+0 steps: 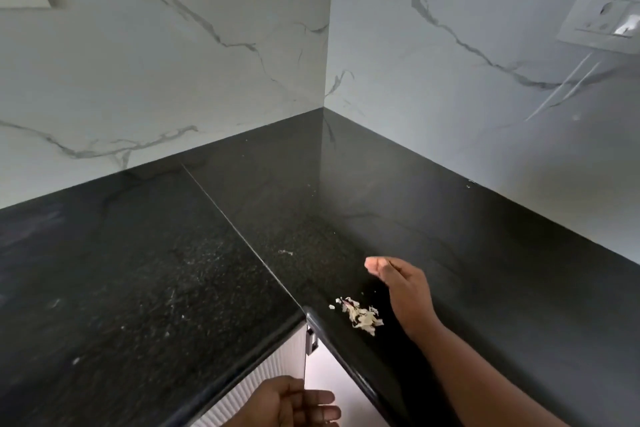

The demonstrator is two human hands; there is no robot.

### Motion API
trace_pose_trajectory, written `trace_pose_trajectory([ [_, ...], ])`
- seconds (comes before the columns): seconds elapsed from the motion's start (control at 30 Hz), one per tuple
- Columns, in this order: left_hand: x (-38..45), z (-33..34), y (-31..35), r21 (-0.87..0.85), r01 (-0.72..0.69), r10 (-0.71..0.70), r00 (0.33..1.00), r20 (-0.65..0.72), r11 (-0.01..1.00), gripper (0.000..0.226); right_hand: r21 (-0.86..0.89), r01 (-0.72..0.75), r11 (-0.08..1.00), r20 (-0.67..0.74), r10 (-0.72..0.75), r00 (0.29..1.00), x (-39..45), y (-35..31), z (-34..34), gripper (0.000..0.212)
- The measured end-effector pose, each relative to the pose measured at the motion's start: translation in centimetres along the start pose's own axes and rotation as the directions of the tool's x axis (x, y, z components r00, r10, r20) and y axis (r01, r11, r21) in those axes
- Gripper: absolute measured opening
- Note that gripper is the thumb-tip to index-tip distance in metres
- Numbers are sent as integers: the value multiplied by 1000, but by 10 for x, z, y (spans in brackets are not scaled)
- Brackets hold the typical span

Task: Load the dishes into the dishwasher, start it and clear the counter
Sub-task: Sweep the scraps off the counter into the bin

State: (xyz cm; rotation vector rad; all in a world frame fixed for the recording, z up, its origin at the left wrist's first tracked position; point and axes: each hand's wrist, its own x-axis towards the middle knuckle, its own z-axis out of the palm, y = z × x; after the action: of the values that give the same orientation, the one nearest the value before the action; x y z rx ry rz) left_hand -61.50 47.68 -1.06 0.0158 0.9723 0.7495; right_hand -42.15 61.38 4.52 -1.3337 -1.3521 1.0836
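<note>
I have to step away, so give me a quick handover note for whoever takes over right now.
Right hand: on the black counter, fingers curled beside the pile of peel scraps, holding nothing visible.
Left hand: open, cupped below the counter edge in front of the white cabinet.
Done: no dishes on the visible counter.
Left: sweep the scraps and small crumbs off. The dishwasher is out of view.

A small heap of pale, papery food scraps (360,314) is lying near the front edge of my glossy black stone counter (467,253).
</note>
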Motion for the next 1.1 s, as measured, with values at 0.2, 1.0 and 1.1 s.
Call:
trace_pose_trajectory([
  [0.2,45,20,12,259,209,-236,969,76,943,50,-642,307,702,416,-17,909,9,17,1,48],
  [1.0,79,10,24,189,145,-183,961,208,971,66,-799,507,323,441,-258,860,-106,19,69,53],
  [1.1,83,6,22,219,146,-175,977,120,965,67,-784,561,266,451,-378,809,-114,23,71,28],
])
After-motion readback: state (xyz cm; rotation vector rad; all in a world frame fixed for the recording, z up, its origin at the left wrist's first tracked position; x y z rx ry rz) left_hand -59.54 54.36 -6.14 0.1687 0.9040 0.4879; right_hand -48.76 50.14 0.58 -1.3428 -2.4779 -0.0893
